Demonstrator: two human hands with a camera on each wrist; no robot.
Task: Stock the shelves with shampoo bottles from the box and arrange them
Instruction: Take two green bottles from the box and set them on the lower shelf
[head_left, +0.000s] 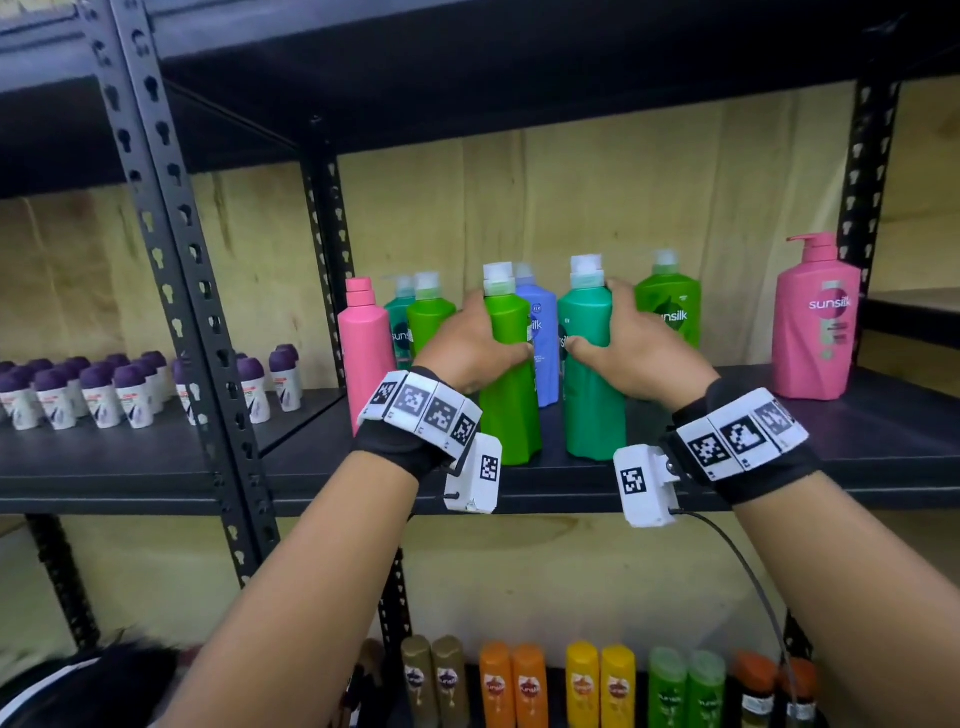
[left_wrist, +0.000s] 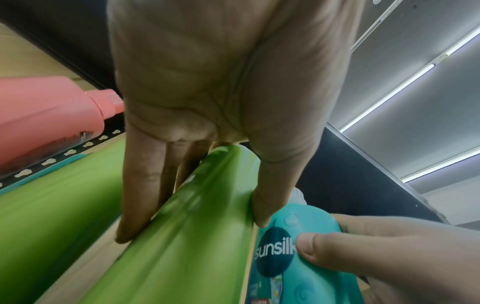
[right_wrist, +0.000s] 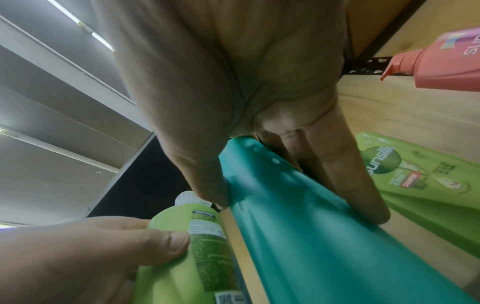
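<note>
On the black shelf (head_left: 857, 457) my left hand (head_left: 470, 345) grips a bright green shampoo bottle (head_left: 509, 384), thumb on its near side and fingers round the far side. My right hand (head_left: 634, 348) grips a teal bottle (head_left: 592, 374) standing just to its right. Both bottles stand upright near the shelf's front edge. The left wrist view shows the green bottle (left_wrist: 187, 222) between the left hand's (left_wrist: 197, 185) thumb and fingers. The right wrist view shows the teal bottle (right_wrist: 298, 216) held the same way by the right hand (right_wrist: 298, 181).
Behind stand a pink bottle (head_left: 363, 343), two more green ones (head_left: 426, 317), a blue bottle (head_left: 540, 338), a green Sunsilk bottle (head_left: 670, 306) and a pink pump bottle (head_left: 815, 322) at the right. Small purple-capped roll-ons (head_left: 130, 384) fill the left bay; coloured bottles (head_left: 597, 686) line the lower shelf.
</note>
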